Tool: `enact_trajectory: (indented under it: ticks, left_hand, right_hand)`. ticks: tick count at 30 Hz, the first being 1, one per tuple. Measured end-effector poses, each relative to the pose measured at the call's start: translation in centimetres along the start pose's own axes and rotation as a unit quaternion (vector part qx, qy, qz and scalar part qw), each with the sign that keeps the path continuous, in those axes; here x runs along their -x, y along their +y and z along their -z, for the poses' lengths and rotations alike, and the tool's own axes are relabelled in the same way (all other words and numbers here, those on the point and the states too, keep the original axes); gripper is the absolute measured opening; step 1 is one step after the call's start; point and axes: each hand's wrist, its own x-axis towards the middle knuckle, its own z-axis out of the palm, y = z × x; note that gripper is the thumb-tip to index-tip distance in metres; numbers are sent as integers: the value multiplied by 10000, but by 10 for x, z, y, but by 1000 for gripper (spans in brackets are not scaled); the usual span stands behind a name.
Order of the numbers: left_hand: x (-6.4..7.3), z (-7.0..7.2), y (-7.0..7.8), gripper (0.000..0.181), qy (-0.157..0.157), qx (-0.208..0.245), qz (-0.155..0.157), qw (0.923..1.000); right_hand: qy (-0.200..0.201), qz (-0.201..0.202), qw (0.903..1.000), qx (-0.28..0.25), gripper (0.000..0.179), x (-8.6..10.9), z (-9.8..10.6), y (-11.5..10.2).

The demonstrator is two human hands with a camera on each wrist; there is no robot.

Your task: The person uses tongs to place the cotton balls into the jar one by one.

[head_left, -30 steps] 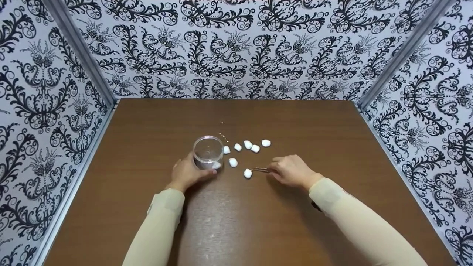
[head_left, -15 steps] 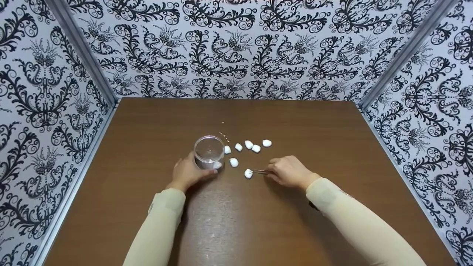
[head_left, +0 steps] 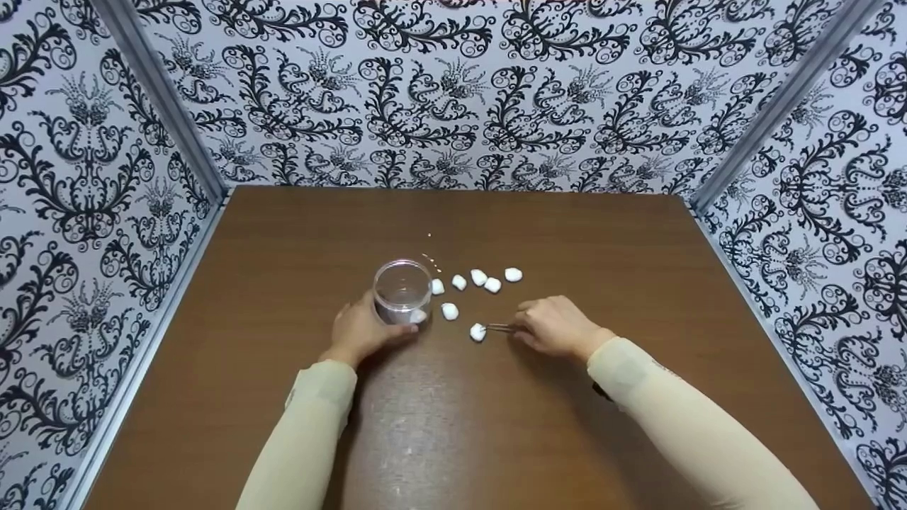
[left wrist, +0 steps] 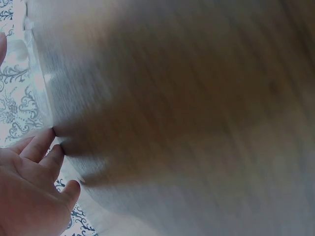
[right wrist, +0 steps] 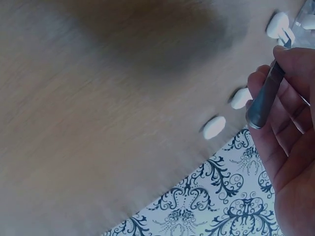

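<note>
My left hand (head_left: 361, 331) wraps round the near left side of a clear round jar (head_left: 402, 287), its thumb along the front. One white cotton ball (head_left: 418, 316) shows through the jar's wall, low on the right. My right hand (head_left: 556, 327) pinches metal tweezers (head_left: 500, 328), whose tips point left and touch a white cotton ball (head_left: 477, 332) on the table. The right wrist view shows the tweezers (right wrist: 266, 96) between thumb and fingers, with their tips at the cotton ball (right wrist: 278, 24). In the left wrist view, only part of the left hand (left wrist: 37, 182) appears, at the lower left.
Several more cotton balls lie right of the jar, among them one nearer ball (head_left: 450, 312) and one farthest right (head_left: 513, 274). Small pale crumbs (head_left: 432, 263) dot the brown table (head_left: 567, 234) behind the jar. Patterned wall panels (head_left: 453, 92) border the table.
The tweezers' tips have come in over the cotton ball, and the right hand has shifted slightly left. The left hand stays on the jar.
</note>
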Motion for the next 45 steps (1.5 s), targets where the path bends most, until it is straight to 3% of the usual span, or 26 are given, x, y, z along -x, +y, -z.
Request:
enact_trajectory:
  ticks: [9,24,45]
  left_hand:
    - [-1,1,2,114,-68,60,-124,9999]
    - [-2,0,2,114,-34,-26,-118,9999]
    - [-1,0,1,112,-106,-60,-36,9999]
  right_hand:
    - [164,115,9998,7,12,0,2,-1]
    - [95,212,9997,119,11,-4,-4,-6]
    - [562,140,9977,339,7,1,-2,0]
